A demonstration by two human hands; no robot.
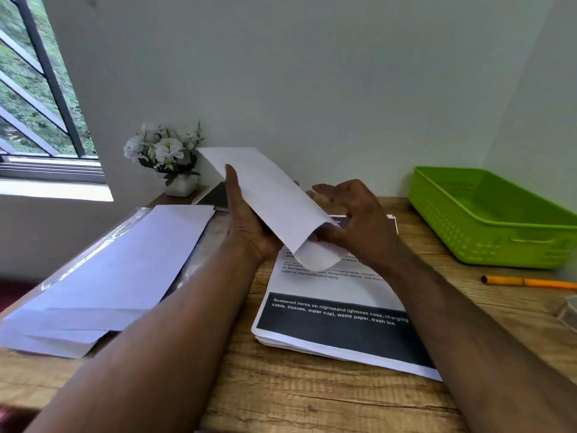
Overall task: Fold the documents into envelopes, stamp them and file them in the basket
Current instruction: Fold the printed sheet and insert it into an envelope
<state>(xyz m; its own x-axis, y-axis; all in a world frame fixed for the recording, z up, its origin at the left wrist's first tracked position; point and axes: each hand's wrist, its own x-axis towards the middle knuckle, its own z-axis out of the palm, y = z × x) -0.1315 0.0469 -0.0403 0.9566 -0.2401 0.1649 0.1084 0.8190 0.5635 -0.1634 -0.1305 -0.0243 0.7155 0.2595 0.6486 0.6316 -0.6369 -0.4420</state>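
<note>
Your left hand [246,220] holds a white envelope [265,195] raised over the wooden surface [312,401], tilted toward 11 o'clock. Your right hand [359,220] pinches its open lower end. Beneath: printed documents [337,323]. Envelope stack [109,276] at 9 o'clock; green basket [487,220] at 2 o'clock; orange pen [527,281] at 3 o'clock.

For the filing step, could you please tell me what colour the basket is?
The basket is bright lime green, seen in the head view.
</note>
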